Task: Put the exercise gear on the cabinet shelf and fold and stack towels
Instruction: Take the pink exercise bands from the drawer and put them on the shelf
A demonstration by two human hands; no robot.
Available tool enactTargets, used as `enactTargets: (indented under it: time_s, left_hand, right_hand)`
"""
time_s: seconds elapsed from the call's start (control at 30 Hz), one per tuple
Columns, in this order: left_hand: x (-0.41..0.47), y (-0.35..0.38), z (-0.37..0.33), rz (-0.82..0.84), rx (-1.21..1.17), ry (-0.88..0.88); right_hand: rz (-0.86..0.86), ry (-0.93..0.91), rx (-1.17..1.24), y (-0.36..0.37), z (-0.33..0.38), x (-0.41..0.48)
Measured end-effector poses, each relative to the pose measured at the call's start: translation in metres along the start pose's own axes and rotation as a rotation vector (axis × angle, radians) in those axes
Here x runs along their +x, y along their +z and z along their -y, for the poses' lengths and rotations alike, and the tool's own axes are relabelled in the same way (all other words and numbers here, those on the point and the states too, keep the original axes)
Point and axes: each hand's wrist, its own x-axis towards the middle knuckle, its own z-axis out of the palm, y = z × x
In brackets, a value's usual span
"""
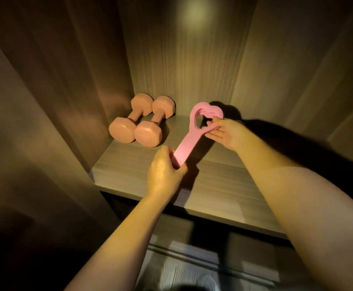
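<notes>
A pink resistance band [189,141] stretches just above the grey cabinet shelf [224,198]. My left hand [164,175] grips its near end. My right hand [224,131] holds the far end, where the band opens into a heart-shaped loop [206,117], with fingers through the loop. Two pink dumbbells [142,120] lie side by side on the shelf at the back left, left of the band. No towels are in view.
The cabinet's wooden back and side walls [70,70] enclose the shelf closely on the left and behind. The shelf's front edge [192,208] runs below my forearms, with a darker lower compartment under it. Lighting is dim.
</notes>
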Motion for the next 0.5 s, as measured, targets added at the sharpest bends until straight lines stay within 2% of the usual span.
enactTargets:
  time_s: [0.27,0.5]
  left_hand:
    - [0.029,-0.001,0.016,-0.14,0.147,0.095]
    - [0.045,0.001,0.027,-0.267,0.512,0.183]
  right_hand:
    - [-0.054,0.0,-0.14,0.017,-0.007,0.059]
    - [-0.051,0.03,-0.156,0.028,-0.016,0.09]
